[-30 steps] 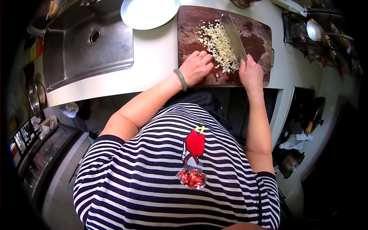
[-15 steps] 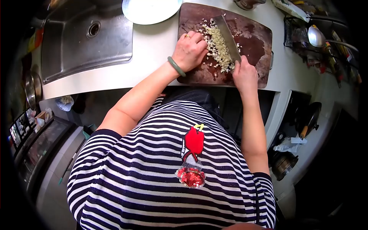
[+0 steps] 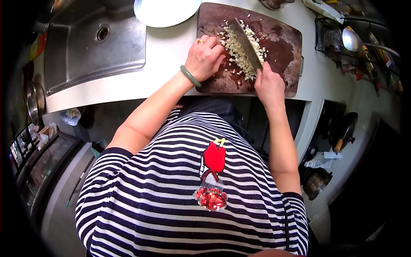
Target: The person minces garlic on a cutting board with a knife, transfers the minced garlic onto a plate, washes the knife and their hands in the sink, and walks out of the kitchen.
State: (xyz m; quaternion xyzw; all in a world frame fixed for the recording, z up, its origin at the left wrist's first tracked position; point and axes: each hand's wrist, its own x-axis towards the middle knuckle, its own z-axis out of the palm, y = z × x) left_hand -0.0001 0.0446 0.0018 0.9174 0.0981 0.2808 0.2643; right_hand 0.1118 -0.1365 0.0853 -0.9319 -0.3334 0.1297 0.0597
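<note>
Seen from above, a person in a navy-and-white striped shirt point(image 3: 184, 231) stands at a white table point(image 3: 167, 53) with both bare arms reaching forward. On the table, in front of the person, lies a dark brown cutting board point(image 3: 280, 51), its surface worn and stained, with a metal handle point(image 3: 302, 66) on its right edge. A long heap of finely chopped pale pieces, which look like garlic point(image 3: 236, 53), spreads over the middle of the board, with stray bits around it.

The right hand point(image 3: 270, 83) is at the board's near edge, its fingers closed around the handle end of a broad-bladed kitchen knife point(image 3: 246, 43). The blade slants away to the upper left, across the heap, with pieces showing on both sides of it. The left hand point(image 3: 205, 56) is over the board's left edge, just beside the heap, its fingers curled inward; whether they hold anything cannot be told. It wears a gold ring point(image 3: 200, 41), and a green bangle point(image 3: 190, 76) circles the wrist.

Left of the board's far corner sits a pale round plate point(image 3: 167, 10), partly cut off by the view. Farther left is a stainless steel sink point(image 3: 120, 47) with a round drain point(image 3: 102, 34). At the far right, a shiny metal ladle point(image 3: 352, 39) rests by a dark rack.
</note>
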